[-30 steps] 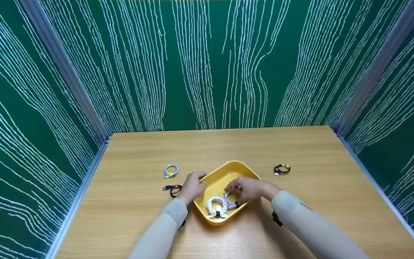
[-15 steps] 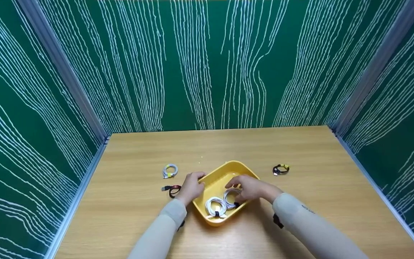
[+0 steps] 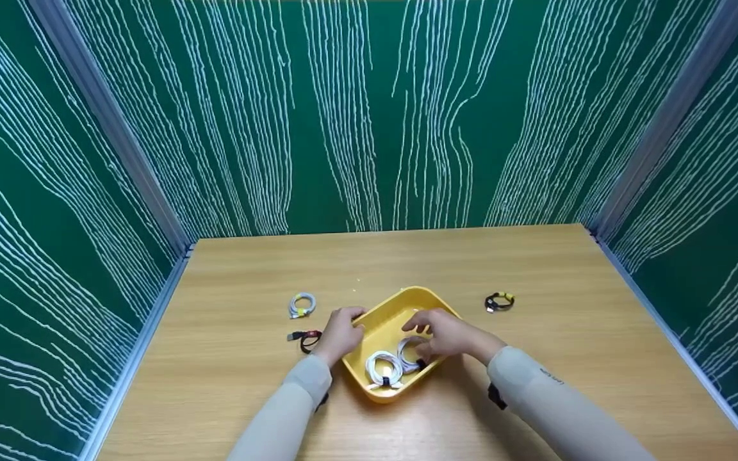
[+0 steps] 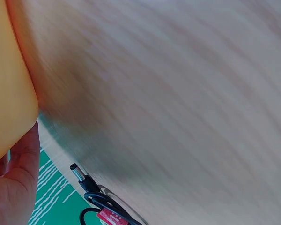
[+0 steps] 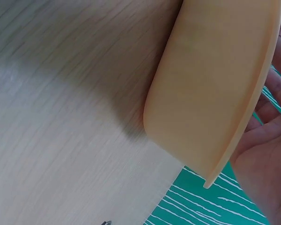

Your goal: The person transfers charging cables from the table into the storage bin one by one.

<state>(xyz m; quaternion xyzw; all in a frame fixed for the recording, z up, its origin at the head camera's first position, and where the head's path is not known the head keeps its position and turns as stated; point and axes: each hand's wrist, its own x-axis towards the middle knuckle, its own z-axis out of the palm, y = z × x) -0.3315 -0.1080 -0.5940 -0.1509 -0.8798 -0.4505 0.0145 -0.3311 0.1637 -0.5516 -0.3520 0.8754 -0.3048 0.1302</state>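
Note:
A yellow plastic bin (image 3: 377,328) stands at an angle on the table. My left hand (image 3: 339,335) grips its left rim, and the left wrist view shows the fingers against the bin's outer wall. Two coiled cables lie in the near end: a white cable (image 3: 370,367) with a black tie, and a pale cable (image 3: 401,353) beside it, partly covered by my right hand. That right hand (image 3: 446,331) reaches over the right rim with loosely bent, spread fingers above the pale coil. In the right wrist view the bin wall (image 5: 201,84) hides part of the fingers.
Left of the bin lie a grey coiled cable (image 3: 293,305) with yellow ties and a black cable (image 4: 105,200) with a red tie. A black cable (image 3: 505,295) with a yellow tie lies to the right. Green walls enclose the table (image 3: 266,256).
My right hand's fingers have lifted and spread slightly off the pale cable, which stays in the bin. The left hand keeps its grip on the rim.

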